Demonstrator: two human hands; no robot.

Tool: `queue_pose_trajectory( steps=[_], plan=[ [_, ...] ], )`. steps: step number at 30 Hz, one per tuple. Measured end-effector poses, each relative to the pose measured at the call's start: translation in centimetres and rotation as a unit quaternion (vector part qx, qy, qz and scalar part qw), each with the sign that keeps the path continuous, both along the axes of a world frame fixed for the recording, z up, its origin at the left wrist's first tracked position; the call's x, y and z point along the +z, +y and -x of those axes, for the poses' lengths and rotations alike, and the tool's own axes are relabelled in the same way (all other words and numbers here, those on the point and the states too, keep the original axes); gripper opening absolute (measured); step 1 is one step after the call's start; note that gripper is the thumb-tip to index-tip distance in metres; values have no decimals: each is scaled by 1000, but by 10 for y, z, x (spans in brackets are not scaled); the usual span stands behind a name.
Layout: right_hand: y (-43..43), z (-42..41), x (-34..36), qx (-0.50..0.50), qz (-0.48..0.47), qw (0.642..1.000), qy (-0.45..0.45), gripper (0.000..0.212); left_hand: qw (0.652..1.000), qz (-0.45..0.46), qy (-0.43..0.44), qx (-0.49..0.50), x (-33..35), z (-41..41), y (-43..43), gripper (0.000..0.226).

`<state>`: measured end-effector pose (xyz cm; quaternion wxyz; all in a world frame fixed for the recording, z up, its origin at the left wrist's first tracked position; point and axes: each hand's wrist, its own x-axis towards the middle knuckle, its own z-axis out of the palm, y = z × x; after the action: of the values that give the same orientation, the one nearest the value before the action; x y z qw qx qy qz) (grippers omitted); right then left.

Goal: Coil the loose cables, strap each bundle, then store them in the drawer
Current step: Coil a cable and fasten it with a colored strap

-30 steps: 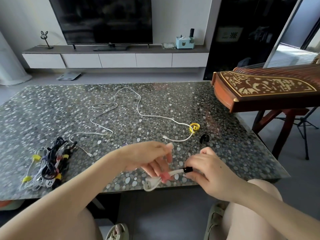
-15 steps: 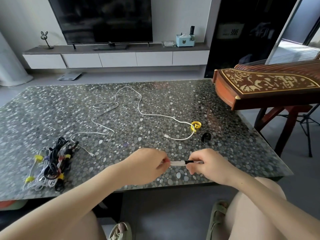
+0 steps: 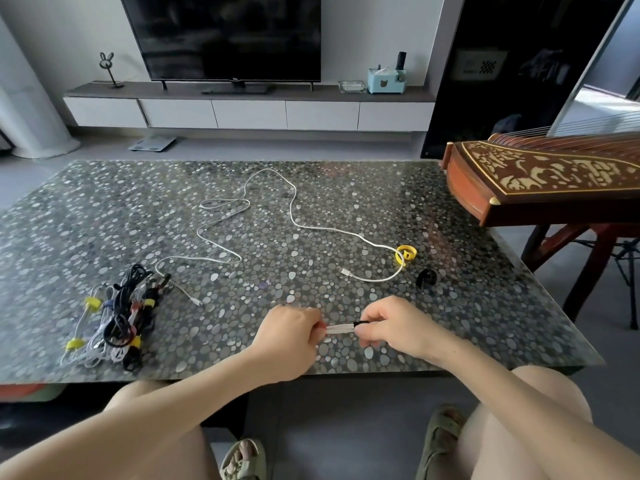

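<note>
My left hand (image 3: 287,336) is curled round one end of a small white bundle (image 3: 341,328), fingers closed on it. My right hand (image 3: 394,327) pinches the other end, where a black strap (image 3: 358,323) sits round the coil. The bundle runs level between my two hands, over the near part of the table (image 3: 467,323); I cannot tell whether it touches the top. A bit of red shows at my left fingertips, too small to make out.

Further back, a loose white cable (image 3: 293,216) snakes uncoiled across the middle of the table. One plug end lies near the pile at my left, the other near my right. A yellow strap (image 3: 406,253) lies against the cable's right-hand bend, and a spare black strap (image 3: 426,277) lies just beside it, nearer me. The pile (image 3: 114,320) at my left is coiled cables, white and dark, bound with coloured ties.

Beyond the table a TV (image 3: 225,36) stands on a low cabinet (image 3: 249,114) whose drawer fronts are all closed. A wooden zither (image 3: 540,181) stands past the table's far right corner
</note>
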<state>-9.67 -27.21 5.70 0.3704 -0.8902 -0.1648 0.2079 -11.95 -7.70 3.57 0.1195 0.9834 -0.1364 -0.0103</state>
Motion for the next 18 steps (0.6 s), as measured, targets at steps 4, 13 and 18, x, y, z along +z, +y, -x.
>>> queue_pose_trajectory(
  steps=[4,13,18],
  plan=[
    [17,-9,-5,-15,-65,995,76,25,961,186,206,-13,8,-12,42,19],
    [111,-23,-37,-139,-216,935,243,28,795,521,29,308,-4,-9,157,14],
    [208,-24,-49,-176,-312,823,441,34,787,475,22,392,-27,-1,186,17]
  ],
)
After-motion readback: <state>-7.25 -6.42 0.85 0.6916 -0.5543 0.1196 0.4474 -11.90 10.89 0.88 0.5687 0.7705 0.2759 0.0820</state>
